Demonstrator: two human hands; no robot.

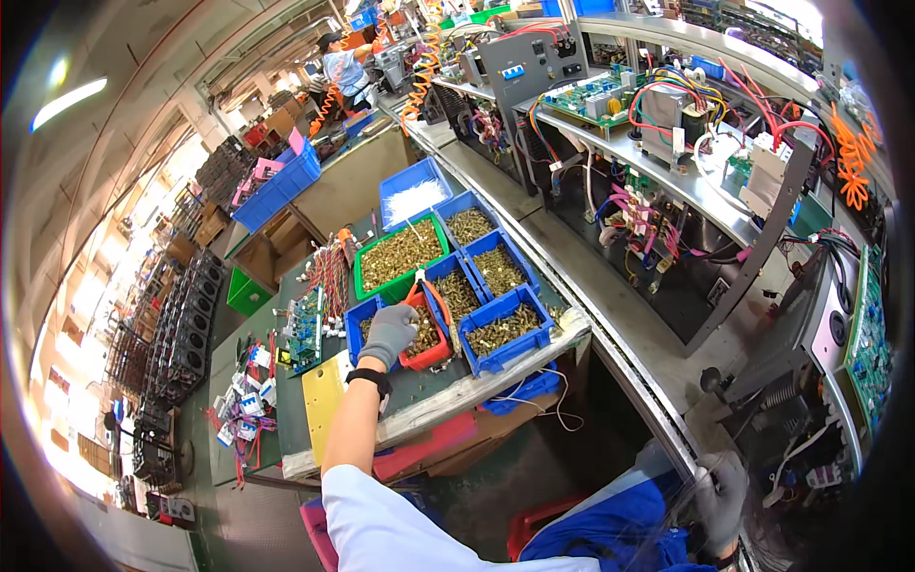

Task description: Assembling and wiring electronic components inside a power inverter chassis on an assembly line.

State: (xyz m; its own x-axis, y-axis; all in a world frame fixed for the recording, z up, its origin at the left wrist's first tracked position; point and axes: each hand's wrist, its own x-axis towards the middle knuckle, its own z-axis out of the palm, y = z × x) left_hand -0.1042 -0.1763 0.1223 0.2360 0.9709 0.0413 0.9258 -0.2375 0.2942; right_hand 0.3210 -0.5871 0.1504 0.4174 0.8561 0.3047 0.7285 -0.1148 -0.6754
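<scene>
My left hand (389,334), in a grey glove with a dark band at the wrist, reaches over the edge of a small red bin (428,357) of brass-coloured screws or similar small hardware. Its fingers are curled in; whatever they pinch is hidden. Beside it, orange-handled pliers (440,303) lie across the bins. Blue bins (505,358) and a green tray (375,291) hold more small metal parts. At the lower right, my right hand (721,493), also grey-gloved, is low beside the metal rail (658,419); its fingers are unclear.
A blue tray (393,194) of white strips sits behind the bins. Wire bundles (250,396), a circuit board (305,327) and a yellow plate (322,405) lie left. Opened electrical units (667,143) stand along the line on the right. Another person (345,71) works far off.
</scene>
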